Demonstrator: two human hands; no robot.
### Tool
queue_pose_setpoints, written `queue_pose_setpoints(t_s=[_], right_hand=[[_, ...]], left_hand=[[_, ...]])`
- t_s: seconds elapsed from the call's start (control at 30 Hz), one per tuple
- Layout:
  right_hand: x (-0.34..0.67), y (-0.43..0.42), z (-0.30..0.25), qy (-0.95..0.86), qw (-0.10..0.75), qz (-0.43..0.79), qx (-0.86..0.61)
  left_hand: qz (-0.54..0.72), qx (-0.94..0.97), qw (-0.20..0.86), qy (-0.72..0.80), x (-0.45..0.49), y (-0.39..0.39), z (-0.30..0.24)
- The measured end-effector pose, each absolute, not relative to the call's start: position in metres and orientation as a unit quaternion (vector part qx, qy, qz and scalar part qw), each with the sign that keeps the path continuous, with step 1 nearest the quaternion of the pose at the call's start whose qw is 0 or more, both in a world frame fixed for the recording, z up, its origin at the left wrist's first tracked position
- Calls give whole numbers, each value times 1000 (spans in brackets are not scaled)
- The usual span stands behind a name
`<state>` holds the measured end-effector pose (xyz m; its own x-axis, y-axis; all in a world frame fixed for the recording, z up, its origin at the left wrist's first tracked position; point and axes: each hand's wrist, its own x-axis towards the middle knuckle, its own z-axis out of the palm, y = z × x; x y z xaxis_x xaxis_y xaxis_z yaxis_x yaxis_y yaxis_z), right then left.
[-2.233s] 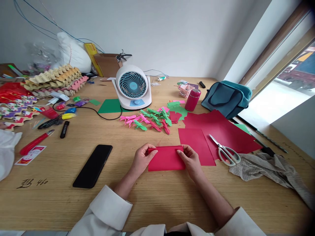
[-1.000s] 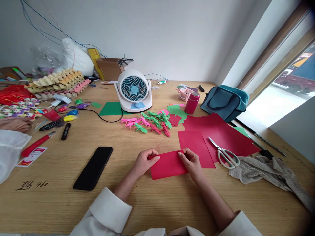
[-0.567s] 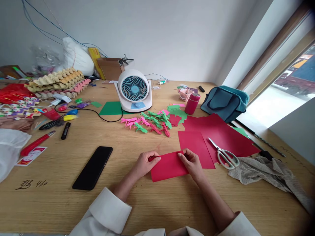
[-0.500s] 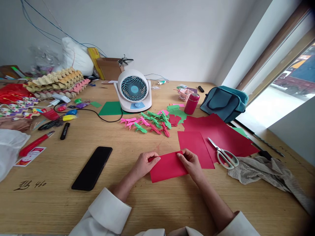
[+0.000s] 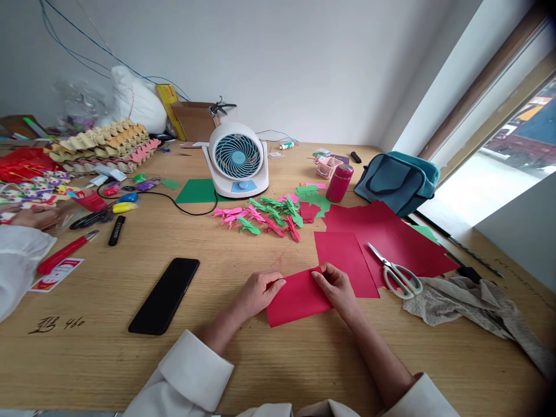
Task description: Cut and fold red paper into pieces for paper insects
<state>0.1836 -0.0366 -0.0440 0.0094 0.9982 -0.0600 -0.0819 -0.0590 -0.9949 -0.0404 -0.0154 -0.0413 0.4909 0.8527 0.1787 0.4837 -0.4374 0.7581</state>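
A folded red paper sheet [image 5: 297, 298] lies on the wooden table [image 5: 269, 359] in front of me, turned slightly anticlockwise. My left hand [image 5: 259, 291] pinches its upper left corner with curled fingers. My right hand [image 5: 336, 286] pinches its upper right edge, fingers pressed together on the paper. More red sheets [image 5: 369, 237] lie just to the right, with grey-handled scissors [image 5: 397, 272] on top of them.
A black phone [image 5: 165, 295] lies left of my hands. Behind are folded pink, green and red paper figures [image 5: 264, 214], a white desk fan [image 5: 237, 159], a red bottle [image 5: 339, 182], a teal bag [image 5: 397, 176]. A crumpled cloth [image 5: 473, 304] lies at right. Another person's hand [image 5: 30, 217] and craft clutter are at far left.
The red paper has turned slightly anticlockwise and slid a little toward me, both hands staying on its top edge. Another person's hand has come into view at the far left.
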Motion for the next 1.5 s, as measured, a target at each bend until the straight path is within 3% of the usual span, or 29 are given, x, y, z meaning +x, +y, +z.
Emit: queue_pose_setpoints(t_s=[1.5], right_hand=[[186,-36,-48,-466,476,561,-492]], left_hand=[[296,787,361,403,-41,-16,-42]])
